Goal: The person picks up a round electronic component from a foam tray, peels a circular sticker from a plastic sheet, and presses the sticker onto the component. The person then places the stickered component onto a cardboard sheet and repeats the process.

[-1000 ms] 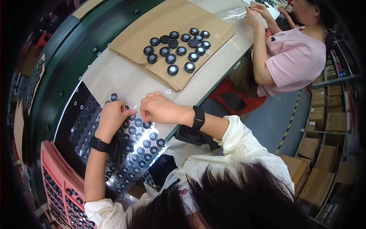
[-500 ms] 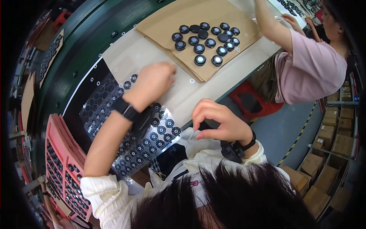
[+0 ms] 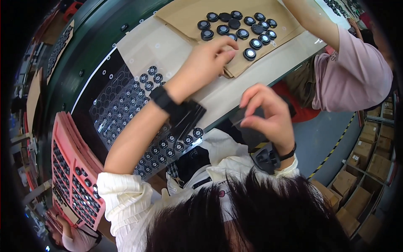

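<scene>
My left hand point(image 3: 205, 65) reaches over the brown cardboard point(image 3: 180, 17) at the near edge of a group of black round caps with pale centres point(image 3: 249, 54). Its thumb and forefinger look apart, and the hand covers part of the group. To the right, my right hand point(image 3: 270, 113) is raised off the table's front edge, thumb and fingers pinching a thin, clear piece of film point(image 3: 236, 122). Below my left forearm lies a clear sheet point(image 3: 126, 82) bearing rows of round black stickers point(image 3: 163, 158), with outlined bare spots at its far left.
A green conveyor belt point(image 3: 90, 54) runs along the far left. Pink trays point(image 3: 63, 126) full of black parts stand at the left. Another person in a pink shirt point(image 3: 352, 75) reaches over the cardboard's right side. Shelves with cartons point(image 3: 380, 164) line the right.
My left hand has moved right and away from me, from beside the sticker sheet to the caps. My right hand has shifted right and up, still pinching the film. The view has shifted slightly.
</scene>
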Action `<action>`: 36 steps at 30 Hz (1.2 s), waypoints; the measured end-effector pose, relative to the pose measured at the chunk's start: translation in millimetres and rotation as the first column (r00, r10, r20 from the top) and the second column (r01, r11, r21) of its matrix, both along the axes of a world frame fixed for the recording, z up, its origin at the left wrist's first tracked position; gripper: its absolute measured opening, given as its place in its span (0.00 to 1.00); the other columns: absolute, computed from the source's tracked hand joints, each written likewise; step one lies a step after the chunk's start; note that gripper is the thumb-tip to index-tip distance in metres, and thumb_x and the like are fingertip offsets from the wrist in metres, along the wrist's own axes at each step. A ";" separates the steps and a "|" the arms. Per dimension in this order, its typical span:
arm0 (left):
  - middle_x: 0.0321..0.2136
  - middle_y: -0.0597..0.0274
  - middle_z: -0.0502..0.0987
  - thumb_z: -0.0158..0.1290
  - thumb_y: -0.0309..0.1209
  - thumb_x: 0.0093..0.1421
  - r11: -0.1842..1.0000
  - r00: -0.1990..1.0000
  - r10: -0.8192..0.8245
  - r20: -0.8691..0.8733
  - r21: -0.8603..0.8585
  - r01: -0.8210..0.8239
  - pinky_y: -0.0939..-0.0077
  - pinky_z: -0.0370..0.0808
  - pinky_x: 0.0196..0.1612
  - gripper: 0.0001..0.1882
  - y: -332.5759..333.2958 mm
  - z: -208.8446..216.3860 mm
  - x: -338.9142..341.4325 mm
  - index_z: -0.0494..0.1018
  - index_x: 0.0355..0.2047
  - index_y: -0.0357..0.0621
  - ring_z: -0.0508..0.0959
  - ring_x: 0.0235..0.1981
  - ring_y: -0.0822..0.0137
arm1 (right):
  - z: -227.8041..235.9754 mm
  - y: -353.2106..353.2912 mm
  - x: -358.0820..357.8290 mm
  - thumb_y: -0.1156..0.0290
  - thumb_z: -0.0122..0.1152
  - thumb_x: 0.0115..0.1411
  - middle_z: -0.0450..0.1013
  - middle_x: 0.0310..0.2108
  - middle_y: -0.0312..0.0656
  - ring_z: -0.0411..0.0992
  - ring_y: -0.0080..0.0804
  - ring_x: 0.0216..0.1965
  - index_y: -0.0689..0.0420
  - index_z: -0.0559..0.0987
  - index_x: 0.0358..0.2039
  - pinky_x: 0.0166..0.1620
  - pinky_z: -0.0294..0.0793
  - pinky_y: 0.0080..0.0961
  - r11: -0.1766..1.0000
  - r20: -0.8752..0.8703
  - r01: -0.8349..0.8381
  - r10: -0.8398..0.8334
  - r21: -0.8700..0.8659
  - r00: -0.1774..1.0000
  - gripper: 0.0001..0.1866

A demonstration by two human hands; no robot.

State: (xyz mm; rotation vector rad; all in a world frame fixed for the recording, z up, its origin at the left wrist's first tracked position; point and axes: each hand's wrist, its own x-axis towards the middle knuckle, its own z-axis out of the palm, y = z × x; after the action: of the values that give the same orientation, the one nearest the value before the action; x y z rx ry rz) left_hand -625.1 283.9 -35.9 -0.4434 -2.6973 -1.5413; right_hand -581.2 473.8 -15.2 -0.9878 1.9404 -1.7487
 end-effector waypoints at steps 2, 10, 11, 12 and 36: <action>0.31 0.57 0.72 0.44 0.32 0.56 0.941 0.931 -0.057 0.359 0.332 -0.070 0.82 0.68 0.21 0.12 -10.8 28.3 24.0 0.65 0.40 0.43 0.73 0.26 0.71 | 4.7 1.8 -7.6 0.81 0.59 0.41 0.65 0.32 0.40 0.64 0.29 0.37 0.59 0.68 0.18 0.42 0.61 0.23 0.990 0.051 0.139 -0.138 -0.030 0.989 0.08; 0.32 0.53 0.72 0.50 0.24 0.50 0.686 0.821 -0.058 0.567 0.620 -0.380 0.93 0.64 0.19 0.19 -35.7 63.8 95.0 0.62 0.43 0.33 0.75 0.30 0.73 | 15.9 -48.7 -24.5 0.81 0.53 0.47 0.65 0.38 0.42 0.64 0.37 0.47 0.58 0.66 0.16 0.49 0.61 0.31 0.962 0.331 0.095 -0.005 -0.256 0.944 0.08; 0.31 0.54 0.73 0.51 0.21 0.48 0.698 0.835 -0.008 0.550 0.601 -0.388 0.91 0.66 0.20 0.19 -37.5 66.1 100.5 0.63 0.42 0.32 0.75 0.31 0.72 | 18.0 -54.2 -25.4 0.81 0.53 0.47 0.65 0.38 0.42 0.64 0.37 0.47 0.58 0.66 0.16 0.49 0.61 0.31 0.961 0.337 0.089 0.004 -0.261 0.941 0.08; 0.31 0.56 0.73 0.53 0.18 0.46 0.710 0.848 0.039 0.529 0.582 -0.396 0.90 0.67 0.22 0.19 -38.7 67.6 105.7 0.64 0.40 0.31 0.75 0.32 0.72 | 19.9 -58.8 -26.3 0.81 0.53 0.47 0.65 0.39 0.43 0.64 0.37 0.47 0.58 0.66 0.16 0.48 0.63 0.31 0.959 0.329 0.025 0.072 -0.282 0.942 0.08; 0.35 0.52 0.72 0.57 0.12 0.34 0.880 0.883 0.448 -0.136 0.239 -0.410 0.77 0.72 0.39 0.23 -39.6 72.7 143.3 0.65 0.35 0.31 0.73 0.34 0.68 | 54.4 -98.8 1.6 0.80 0.55 0.47 0.68 0.38 0.48 0.70 0.29 0.37 0.56 0.65 0.14 0.40 0.69 0.20 0.963 0.438 -0.116 0.215 -0.243 0.873 0.11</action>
State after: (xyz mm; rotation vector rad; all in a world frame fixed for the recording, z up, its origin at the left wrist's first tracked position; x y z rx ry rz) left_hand -481.7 244.3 36.8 0.0247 -2.2587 -1.5271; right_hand -579.6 375.0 39.2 -0.6900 1.3558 -1.9016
